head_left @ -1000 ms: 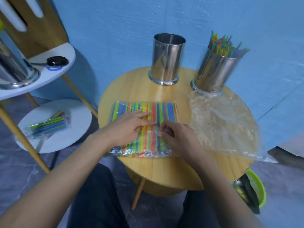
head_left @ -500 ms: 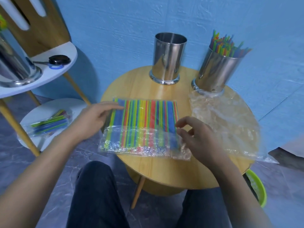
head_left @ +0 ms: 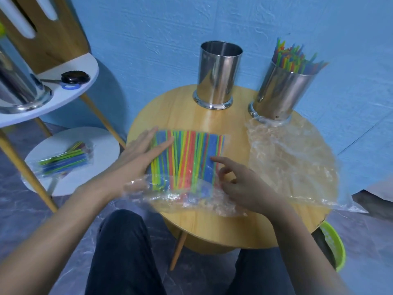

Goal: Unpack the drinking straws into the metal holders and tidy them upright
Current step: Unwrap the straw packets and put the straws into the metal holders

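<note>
Loose coloured drinking straws (head_left: pixel 187 158) lie flat in a fanned sheet at the middle of the frame, on the near half of a round wooden table (head_left: pixel 180 107); their near ends sit in a crumpled clear wrapper (head_left: pixel 185 199) that bunches toward the lower edge of the table, and how far up the film reaches cannot be told. The left hand (head_left: pixel 140 154) lies flat with fingers straight and together, pressing on the left edge of the straws. The right hand (head_left: pixel 240 184) has its forefinger stretched out onto the right side of the straws, the other fingers curled at the wrapper; whether they pinch the film cannot be told. At the upper middle an empty metal holder (head_left: pixel 219 75) stands upright on the far rim; just right of it a second holder (head_left: pixel 282 92) is packed with straws on end; an empty plastic bag (head_left: pixel 293 158) spreads below it on the right. At the left, a sealed straw pack (head_left: pixel 66 160) rests on a low white shelf (head_left: pixel 102 145).
</note>
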Tool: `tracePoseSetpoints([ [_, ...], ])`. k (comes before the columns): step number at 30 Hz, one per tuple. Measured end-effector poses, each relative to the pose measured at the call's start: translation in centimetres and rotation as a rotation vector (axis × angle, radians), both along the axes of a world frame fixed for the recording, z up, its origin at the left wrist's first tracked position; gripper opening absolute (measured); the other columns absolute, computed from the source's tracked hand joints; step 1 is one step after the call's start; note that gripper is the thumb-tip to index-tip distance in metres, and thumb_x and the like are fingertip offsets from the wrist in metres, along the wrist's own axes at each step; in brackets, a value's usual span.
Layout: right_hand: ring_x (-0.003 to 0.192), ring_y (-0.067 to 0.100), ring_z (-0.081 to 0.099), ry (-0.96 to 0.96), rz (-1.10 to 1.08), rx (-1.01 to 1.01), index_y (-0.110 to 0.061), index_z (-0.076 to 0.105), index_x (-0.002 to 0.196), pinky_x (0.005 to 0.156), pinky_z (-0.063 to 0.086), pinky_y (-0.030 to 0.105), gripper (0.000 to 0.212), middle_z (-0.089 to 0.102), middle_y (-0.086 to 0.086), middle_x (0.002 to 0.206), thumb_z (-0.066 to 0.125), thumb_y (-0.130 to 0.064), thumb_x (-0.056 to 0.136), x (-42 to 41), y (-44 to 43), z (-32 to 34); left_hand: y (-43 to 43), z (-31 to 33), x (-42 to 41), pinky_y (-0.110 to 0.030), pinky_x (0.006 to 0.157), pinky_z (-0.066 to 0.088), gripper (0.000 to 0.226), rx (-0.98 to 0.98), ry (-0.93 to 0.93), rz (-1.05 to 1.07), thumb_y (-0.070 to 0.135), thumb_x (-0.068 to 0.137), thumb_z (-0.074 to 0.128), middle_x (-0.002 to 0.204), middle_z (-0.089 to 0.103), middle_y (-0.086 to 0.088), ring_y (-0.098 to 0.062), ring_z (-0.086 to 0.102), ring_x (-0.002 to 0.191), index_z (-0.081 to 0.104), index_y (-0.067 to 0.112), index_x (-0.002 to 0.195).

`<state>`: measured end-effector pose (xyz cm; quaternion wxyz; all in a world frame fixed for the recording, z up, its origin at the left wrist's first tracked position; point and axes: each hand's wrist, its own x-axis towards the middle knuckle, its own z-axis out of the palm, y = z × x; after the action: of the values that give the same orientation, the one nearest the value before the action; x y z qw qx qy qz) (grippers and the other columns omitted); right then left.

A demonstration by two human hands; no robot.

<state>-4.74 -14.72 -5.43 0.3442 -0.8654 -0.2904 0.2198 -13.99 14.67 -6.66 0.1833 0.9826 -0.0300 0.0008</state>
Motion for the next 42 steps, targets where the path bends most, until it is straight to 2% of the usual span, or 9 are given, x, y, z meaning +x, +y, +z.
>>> tracePoseSetpoints([
  [4, 0.1, 0.015, 0.07, 0.029, 0.054, 0.135, -0.042, 0.045, 0.15, 0.084, 0.06, 0.047, 0.061, 0.066, -0.009, 0.121, 0.053, -0.005, 0.101, 0.2, 0.6, -0.6, -1.0, -1.4, 2.2, -0.043, 0.125, -0.003, 0.11, 0.02, -0.129, -0.032, -0.012, 0.076, 0.06, 0.169, -0.006, 0.02, -0.02, -0.01, 0.157, 0.024, 0.062, 0.149],
  [9, 0.109, 0.01, 0.071, 0.182, 0.155, 0.491, -0.023, 0.043, 0.152, 0.089, 0.055, 0.024, 0.067, 0.074, -0.008, 0.119, 0.075, -0.031, 0.093, -0.4, 0.2, 0.6, -3.4, -0.6, 2.4, -0.005, 0.1, 0.036, 0.05, -0.72, -0.272, 0.129, -0.008, 0.085, 0.073, 0.141, 0.054, 0.007, 0.021, 0.047, 0.123, 0.061, 0.022, 0.123],
  [16, 0.121, -0.024, 0.043, -0.141, 0.271, 0.317, -0.047, 0.055, 0.125, 0.101, 0.036, 0.008, 0.033, 0.048, -0.04, 0.129, 0.056, -0.044, 0.092, -1.4, 1.9, 2.2, -2.8, -1.4, 2.6, -0.033, 0.071, 0.058, 0.034, -0.954, -0.309, 0.306, 0.001, 0.067, 0.083, 0.069, 0.064, 0.012, -0.002, 0.058, 0.066, 0.067, 0.03, 0.074],
  [19, 0.123, 0.006, 0.055, -0.268, 0.247, 0.385, -0.018, 0.062, 0.131, 0.103, 0.048, 0.028, 0.04, 0.058, -0.008, 0.132, 0.069, -0.032, 0.094, -0.7, 2.4, 1.7, -5.3, 2.1, 2.1, -0.01, 0.059, 0.052, 0.014, -1.04, -0.354, 0.041, 0.04, 0.066, 0.086, 0.063, 0.07, 0.021, 0.006, 0.066, 0.059, 0.075, 0.045, 0.06],
  [24, 0.116, 0.051, 0.061, -0.612, -0.093, 0.388, -0.02, 0.044, 0.13, 0.094, 0.054, 0.063, 0.065, 0.06, 0.034, 0.127, 0.086, -0.016, 0.081, 0.1, 3.3, 0.4, -4.6, 1.5, 2.7, -0.028, 0.084, 0.057, 0.053, -0.969, -0.273, 0.132, 0.064, 0.059, 0.074, 0.083, 0.076, 0.003, -0.012, 0.071, 0.084, 0.08, 0.015, 0.077],
  [26, 0.113, 0.038, 0.06, -0.461, -0.035, 0.592, -0.027, 0.054, 0.121, 0.095, 0.051, 0.054, 0.043, 0.06, 0.017, 0.122, 0.077, -0.046, 0.089, 0.5, 3.5, 1.6, -4.5, 0.9, 2.9, -0.048, 0.102, 0.049, 0.058, -0.899, -0.146, 0.216, 0.072, 0.066, 0.077, 0.102, 0.069, -0.014, -0.028, 0.064, 0.103, 0.072, 0.018, 0.086],
  [29, 0.118, 0.021, 0.067, -0.107, 0.049, 0.757, -0.029, 0.067, 0.122, 0.1, 0.055, 0.046, 0.046, 0.07, -0.003, 0.122, 0.087, -0.024, 0.081, 0.0, 3.5, 3.8, -5.5, 2.6, 3.2, -0.018, 0.086, 0.052, 0.01, -0.967, -0.143, 0.206, 0.027, 0.09, 0.075, 0.084, 0.075, 0.01, -0.002, 0.069, 0.088, 0.073, 0.026, 0.08],
  [33, 0.102, 0.014, 0.073, 0.083, 0.025, 0.757, -0.015, 0.077, 0.105, 0.091, 0.059, 0.033, 0.027, 0.078, 0.007, 0.102, 0.085, -0.019, 0.08, -0.9, 3.6, 3.3, -9.0, 5.4, 3.2, -0.008, 0.076, 0.044, 0.014, -0.915, -0.33, -0.022, 0.04, 0.092, 0.062, 0.082, 0.072, 0.025, 0.009, 0.066, 0.084, 0.07, 0.033, 0.084],
  [42, 0.093, 0.011, 0.076, 0.232, -0.111, 0.889, -0.003, 0.072, 0.109, 0.078, 0.056, 0.019, 0.03, 0.079, 0.0, 0.097, 0.081, -0.004, 0.081, -1.4, 3.1, 1.7, -13.0, 2.6, 3.3, -0.049, 0.059, 0.05, 0.053, -1.146, -0.487, 0.186, 0.065, 0.092, 0.057, 0.068, 0.065, -0.009, -0.022, 0.062, 0.066, 0.066, 0.015, 0.077],
])
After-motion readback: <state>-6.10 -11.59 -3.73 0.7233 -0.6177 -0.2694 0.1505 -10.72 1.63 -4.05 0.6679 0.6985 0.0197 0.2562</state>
